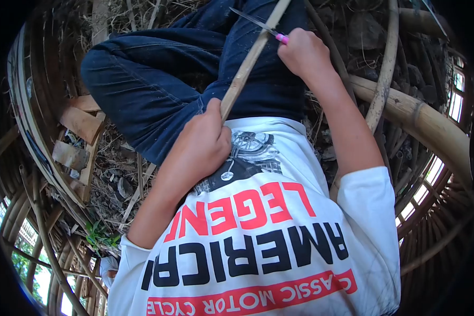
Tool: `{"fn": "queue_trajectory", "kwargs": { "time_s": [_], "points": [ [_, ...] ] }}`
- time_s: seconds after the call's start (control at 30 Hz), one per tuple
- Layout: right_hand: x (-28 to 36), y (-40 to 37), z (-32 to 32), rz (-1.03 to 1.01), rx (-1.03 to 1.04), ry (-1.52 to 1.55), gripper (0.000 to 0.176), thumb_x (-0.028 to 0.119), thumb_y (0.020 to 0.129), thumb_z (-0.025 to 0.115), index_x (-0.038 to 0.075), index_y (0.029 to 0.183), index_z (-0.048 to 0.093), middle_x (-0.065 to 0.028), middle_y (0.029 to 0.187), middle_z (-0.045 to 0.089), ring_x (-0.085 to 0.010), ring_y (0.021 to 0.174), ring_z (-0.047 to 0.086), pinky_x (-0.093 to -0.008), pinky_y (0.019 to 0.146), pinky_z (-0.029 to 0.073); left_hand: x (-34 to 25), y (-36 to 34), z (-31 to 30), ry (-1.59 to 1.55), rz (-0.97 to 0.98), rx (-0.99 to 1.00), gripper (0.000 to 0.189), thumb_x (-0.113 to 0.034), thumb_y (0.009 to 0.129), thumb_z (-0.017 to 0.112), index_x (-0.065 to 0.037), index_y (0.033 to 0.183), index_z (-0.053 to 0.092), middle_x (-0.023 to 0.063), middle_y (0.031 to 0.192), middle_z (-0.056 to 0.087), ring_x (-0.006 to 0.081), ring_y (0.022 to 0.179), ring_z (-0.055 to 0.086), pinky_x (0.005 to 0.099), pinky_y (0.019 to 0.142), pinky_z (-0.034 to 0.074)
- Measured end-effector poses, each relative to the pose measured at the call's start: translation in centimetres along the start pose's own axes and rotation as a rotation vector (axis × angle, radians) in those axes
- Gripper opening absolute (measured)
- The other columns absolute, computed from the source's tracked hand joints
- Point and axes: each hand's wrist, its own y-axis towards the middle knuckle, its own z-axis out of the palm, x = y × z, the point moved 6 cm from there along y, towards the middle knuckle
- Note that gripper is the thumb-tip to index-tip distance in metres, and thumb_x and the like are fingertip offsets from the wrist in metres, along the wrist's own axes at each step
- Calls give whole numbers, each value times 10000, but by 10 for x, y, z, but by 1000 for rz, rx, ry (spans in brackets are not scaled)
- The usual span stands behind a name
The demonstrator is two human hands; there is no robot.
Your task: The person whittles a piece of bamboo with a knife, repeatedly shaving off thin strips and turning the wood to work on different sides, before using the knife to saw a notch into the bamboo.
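Observation:
A long, light bamboo strip (250,62) runs diagonally from my lap past the top edge of the view. My left hand (206,138) is wrapped round its lower end, close to my shirt. At the upper right, my right hand (303,51) grips the pink handle of a knife (282,38). The knife's thin blade points to the upper left and crosses the strip, touching or very close to it. Which side of the strip the cutting edge meets is hard to tell. The strip lies over my dark jeans (158,79).
A thick bamboo pole (426,122) and a thinner one (387,63) lie to the right. Short wood pieces (81,124) and long bent strips (29,116) are at the left. Dry debris covers the ground. A small green plant (100,235) grows at the lower left.

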Motion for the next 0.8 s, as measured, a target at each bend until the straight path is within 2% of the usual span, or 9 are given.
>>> {"fn": "queue_trajectory", "kwargs": {
  "time_s": [0.17, 0.5, 0.57, 0.7, 0.77, 0.8],
  "points": [
    [0, -4, -4, -30, 13, -45, 320, 304, 867, 571, 12, 898, 697, -245, 911, 672, -410, 895, 653, -472, 787, 528, 3, -2, -1, -30, -20, 22, 247, -73, 836, 475, 57, 1042, 433, 350, 800, 530, 509, 805, 527, 480, 714, 409],
    [-19, -12, 0, 26, 47, -48, 307, 283, 860, 575, 3, 914, 689, -243, 925, 671, -414, 903, 650, -476, 800, 521, 3, 1, 0, -7, -21, 62, 254, -51, 827, 460, 64, 1053, 433, 353, 813, 533, 506, 829, 533, 466, 740, 417],
    [-17, -4, -1, -1, 8, -51, 299, 272, 855, 574, 3, 913, 691, -238, 927, 674, -412, 905, 651, -476, 808, 518, -1, 5, -2, 12, 95, -7, 208, -68, 832, 465, 88, 965, 427, 350, 737, 571, 498, 750, 586, 534, 720, 446],
    [2, 18, -6, -51, -60, -30, 300, 269, 850, 578, 4, 929, 694, -236, 938, 675, -402, 910, 655, -467, 808, 522, 0, 2, 0, 38, 40, 24, 194, -68, 834, 461, 83, 951, 425, 351, 739, 570, 502, 755, 584, 537, 720, 444],
    [1, 19, -4, -51, -52, -21, 302, 275, 849, 578, 7, 927, 694, -234, 943, 676, -400, 913, 656, -465, 809, 523, 1, 2, -1, -7, 20, 9, 252, -47, 826, 454, 68, 1047, 425, 358, 811, 537, 521, 827, 525, 483, 735, 411],
    [0, 21, -6, -39, -38, -32, 305, 280, 848, 578, 9, 925, 695, -232, 947, 677, -398, 917, 656, -463, 810, 523, 0, 2, -4, -10, 24, -5, 252, -47, 826, 454, 68, 1047, 425, 358, 811, 537, 521, 827, 525, 483, 735, 411]
  ]
}}
